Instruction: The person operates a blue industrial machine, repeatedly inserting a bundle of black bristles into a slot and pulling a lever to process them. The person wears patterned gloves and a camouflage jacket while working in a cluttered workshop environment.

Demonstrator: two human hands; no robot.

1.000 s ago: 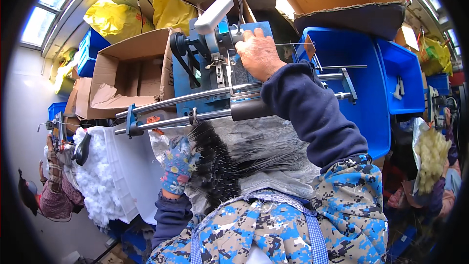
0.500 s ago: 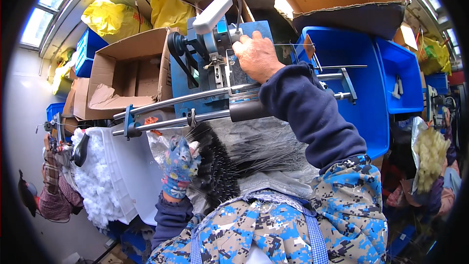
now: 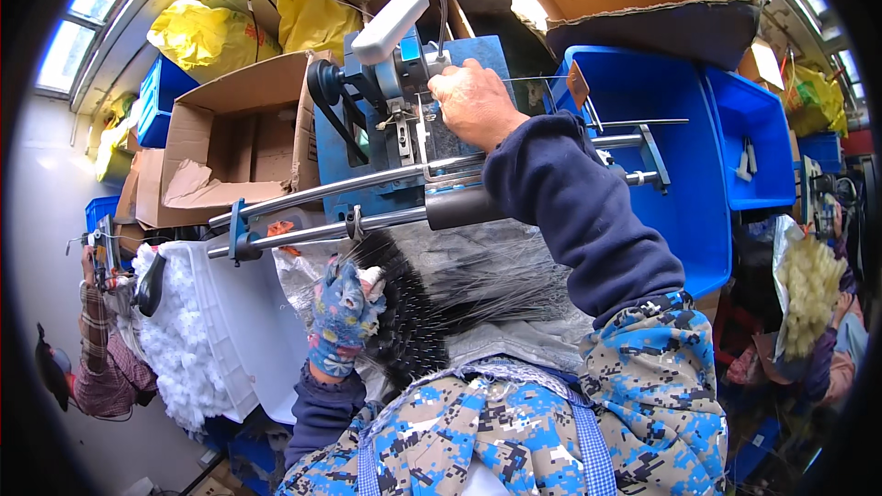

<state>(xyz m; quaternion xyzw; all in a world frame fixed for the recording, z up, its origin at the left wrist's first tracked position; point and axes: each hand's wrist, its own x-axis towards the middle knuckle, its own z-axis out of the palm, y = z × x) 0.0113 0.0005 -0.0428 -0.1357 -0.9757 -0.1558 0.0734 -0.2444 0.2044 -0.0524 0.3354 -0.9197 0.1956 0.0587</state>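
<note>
Right hand (image 3: 473, 103) curled shut, pressing on blue machine (image 3: 409, 142) above steel rails (image 3: 340, 211). Gloved left hand (image 3: 342, 312) closed around black bristle bundle (image 3: 409, 312), just under rails, near white bin (image 3: 243, 312).

Your left hand (image 3: 342, 317) wears a patterned cloth glove; the rails (image 3: 367, 186) are glossy smooth metal, the bins (image 3: 684, 174) shiny plastic, the box (image 3: 239, 142) matt cardboard.
</note>
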